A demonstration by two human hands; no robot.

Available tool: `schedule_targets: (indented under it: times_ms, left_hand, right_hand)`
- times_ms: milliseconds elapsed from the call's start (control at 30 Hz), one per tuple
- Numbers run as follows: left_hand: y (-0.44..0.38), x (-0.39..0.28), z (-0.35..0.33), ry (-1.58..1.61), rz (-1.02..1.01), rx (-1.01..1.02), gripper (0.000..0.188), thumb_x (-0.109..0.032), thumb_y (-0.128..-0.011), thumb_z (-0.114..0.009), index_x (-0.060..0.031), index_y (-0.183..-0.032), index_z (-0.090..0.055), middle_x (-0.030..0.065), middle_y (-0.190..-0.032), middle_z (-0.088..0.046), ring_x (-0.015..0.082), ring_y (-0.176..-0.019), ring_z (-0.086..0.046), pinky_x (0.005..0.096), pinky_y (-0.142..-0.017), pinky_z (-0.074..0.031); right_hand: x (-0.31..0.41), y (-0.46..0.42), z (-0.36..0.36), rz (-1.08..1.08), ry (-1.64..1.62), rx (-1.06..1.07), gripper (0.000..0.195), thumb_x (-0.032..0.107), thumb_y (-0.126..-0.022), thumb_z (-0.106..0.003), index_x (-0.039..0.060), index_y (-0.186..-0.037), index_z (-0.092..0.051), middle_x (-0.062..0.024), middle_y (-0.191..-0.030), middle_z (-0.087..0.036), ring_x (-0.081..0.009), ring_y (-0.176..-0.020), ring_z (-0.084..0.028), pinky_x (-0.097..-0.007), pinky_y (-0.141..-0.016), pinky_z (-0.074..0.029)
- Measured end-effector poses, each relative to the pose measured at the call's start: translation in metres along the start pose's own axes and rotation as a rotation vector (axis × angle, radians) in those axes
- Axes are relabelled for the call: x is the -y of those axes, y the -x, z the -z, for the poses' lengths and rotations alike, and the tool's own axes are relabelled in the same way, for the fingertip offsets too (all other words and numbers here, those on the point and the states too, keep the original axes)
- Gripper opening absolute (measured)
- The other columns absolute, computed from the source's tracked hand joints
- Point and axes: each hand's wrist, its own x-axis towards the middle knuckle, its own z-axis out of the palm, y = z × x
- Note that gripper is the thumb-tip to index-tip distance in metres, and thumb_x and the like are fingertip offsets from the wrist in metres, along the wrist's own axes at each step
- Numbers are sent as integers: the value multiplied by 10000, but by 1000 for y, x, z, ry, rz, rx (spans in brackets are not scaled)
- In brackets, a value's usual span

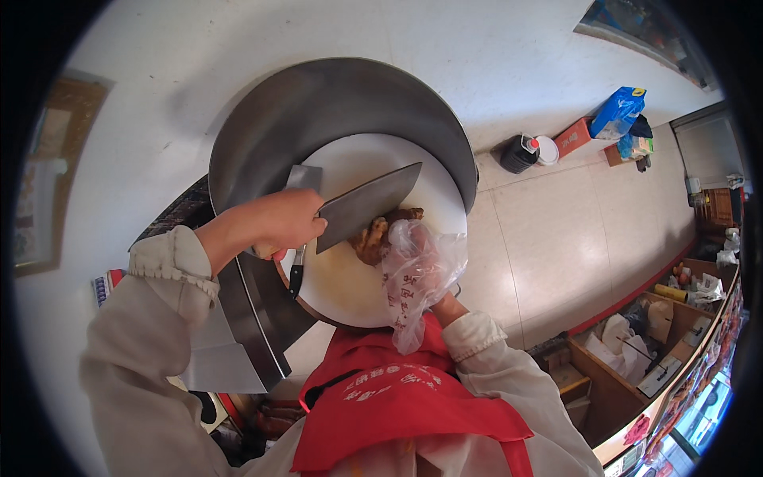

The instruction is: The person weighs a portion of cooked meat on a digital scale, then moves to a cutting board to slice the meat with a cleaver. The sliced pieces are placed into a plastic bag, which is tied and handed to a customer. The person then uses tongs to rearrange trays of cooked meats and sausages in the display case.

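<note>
My left hand (pixel 289 220) grips the handle of a broad cleaver (pixel 372 206), its dark blade slanting over a round white chopping board (pixel 334 298). Under and beside the blade lies brown cooked meat (pixel 372 238), partly hidden. My right hand (pixel 420 253), inside a clear plastic bag (pixel 411 298) bearing red writing, holds the meat from the near right side. A second knife with a wide blade (pixel 304 177) and black handle (pixel 295 279) lies at the board's left edge, partly behind my left hand.
A curved grey metal guard (pixel 340 101) rises around the board's far side against a white wall (pixel 286 36). On the tiled floor (pixel 548 226) stand a dark jug (pixel 520 154), a white tub (pixel 546 150) and a red box (pixel 573 136). Wooden compartments (pixel 614 358) holding bags run along the right.
</note>
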Motion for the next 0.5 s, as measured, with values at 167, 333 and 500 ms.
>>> schedule_targets:
  times_ms: [167, 333, 500]
  left_hand:
    - [-7, -1, -7, -1, -20, -17, 286, -216, -1012, -496, 59, -948, -535, 141, -591, -569, 253, -461, -600, 431, -417, -498]
    - [-22, 9, -56, 90, -16, -91, 310, -238, -1016, -517, 57, -936, -566, 186, -608, -608, 285, -469, -622, 442, -501, -526]
    - [-46, 32, -125, 175, -84, -296, 296, -257, -1001, -551, 34, -956, -579, 232, -706, -657, 415, -665, -672, 499, -675, -539]
  right_hand:
    - [4, 4, 0, -18, -24, 8, 349, 153, -1039, -527, 44, -1371, -519, -85, -1247, -589, -186, -1128, -576, -307, -978, -494]
    - [6, 6, 1, -33, -64, 20, 332, 175, -1049, -514, 49, -1356, -524, -78, -1221, -593, -178, -1104, -580, -300, -961, -499]
    - [7, 8, 2, -50, -93, 18, 318, 196, -1058, -501, 54, -1341, -530, -72, -1195, -598, -170, -1081, -584, -293, -943, -504]
